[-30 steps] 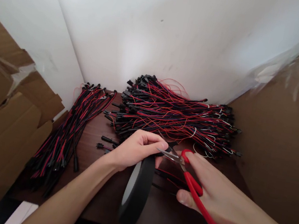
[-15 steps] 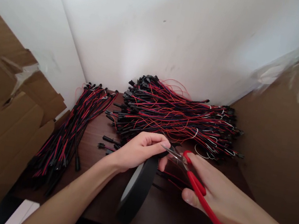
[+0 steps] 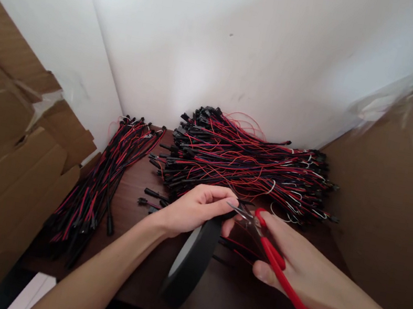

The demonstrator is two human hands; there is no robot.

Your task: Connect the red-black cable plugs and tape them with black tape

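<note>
My left hand is closed on the strip of black tape that comes off a large roll of black tape, which hangs below the fingers. Red-handled scissors are in my right hand, the fingers in the loops and the thumb low beside a handle. Their blades point left and lie at the tape by my left thumb. Whether the blades have gone through the tape is hard to see. Just behind the hands lies a big pile of red and black wires with connectors.
A smaller bundle of wires lies at the left of the dark brown table. Cardboard stands on both sides, a torn box at left and a panel at right. A white wall closes off the back.
The whole view has shifted slightly. The scissor blades look closer together than before, and the black tape end by them has a thinner outline. Both hands keep their holds.
</note>
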